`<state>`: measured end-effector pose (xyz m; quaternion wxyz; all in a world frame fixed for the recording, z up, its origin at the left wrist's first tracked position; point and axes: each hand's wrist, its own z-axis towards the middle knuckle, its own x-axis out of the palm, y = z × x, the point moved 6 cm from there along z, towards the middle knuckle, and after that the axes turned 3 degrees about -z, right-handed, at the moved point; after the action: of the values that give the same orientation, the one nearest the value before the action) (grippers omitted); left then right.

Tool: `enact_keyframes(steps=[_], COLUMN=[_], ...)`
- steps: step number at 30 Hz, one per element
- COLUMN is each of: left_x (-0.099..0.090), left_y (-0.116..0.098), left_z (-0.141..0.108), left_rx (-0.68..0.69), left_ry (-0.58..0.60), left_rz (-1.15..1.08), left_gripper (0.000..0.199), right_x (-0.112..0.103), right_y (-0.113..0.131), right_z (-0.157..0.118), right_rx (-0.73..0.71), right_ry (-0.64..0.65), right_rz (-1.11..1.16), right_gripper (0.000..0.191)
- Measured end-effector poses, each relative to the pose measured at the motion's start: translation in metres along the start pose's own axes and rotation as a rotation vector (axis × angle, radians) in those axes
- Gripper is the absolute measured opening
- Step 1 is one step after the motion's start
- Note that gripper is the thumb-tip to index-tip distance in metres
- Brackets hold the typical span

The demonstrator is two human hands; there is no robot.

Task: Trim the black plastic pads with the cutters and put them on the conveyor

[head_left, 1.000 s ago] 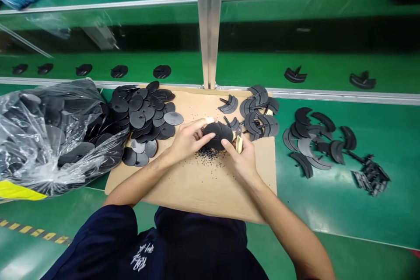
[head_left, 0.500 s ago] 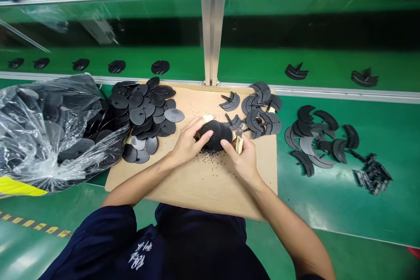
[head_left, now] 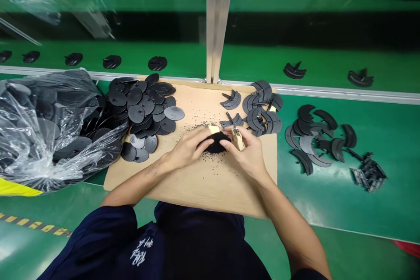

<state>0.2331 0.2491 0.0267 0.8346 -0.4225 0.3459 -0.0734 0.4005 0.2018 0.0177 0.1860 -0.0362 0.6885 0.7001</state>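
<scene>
Black oval discs are held between both hands above the cardboard sheet. My left hand pinches their left side, with pale tape on a fingertip. Against their right side, my right hand is closed, also gripping a small tool with a yellowish handle. Tiny black bits lie scattered around and under the discs. Just beyond my right hand are curved black pieces with thin stems.
A pile of black oval discs lies left, beside a clear plastic bag of more discs. Curved pieces are heaped at the cardboard's right. Farther right are loose curved parts and small black clips. A metal post rises behind.
The discs have tilted and now show less of their faces. My right fingers have closed in around their far side, and the tool has turned more upright in my right hand.
</scene>
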Motion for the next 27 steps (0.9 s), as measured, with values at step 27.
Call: enact_keyframes(steps=[27], left_x=[-0.019], left_y=[-0.013], left_z=[-0.005], left_rx=[0.107], left_ry=[-0.17], left_rz=[-0.139], left_gripper=[0.026], right_x=[0.02], right_y=[0.007], right_z=[-0.014], right_rx=[-0.304], right_ry=[0.004], right_rz=[-0.043], right_gripper=[0.007])
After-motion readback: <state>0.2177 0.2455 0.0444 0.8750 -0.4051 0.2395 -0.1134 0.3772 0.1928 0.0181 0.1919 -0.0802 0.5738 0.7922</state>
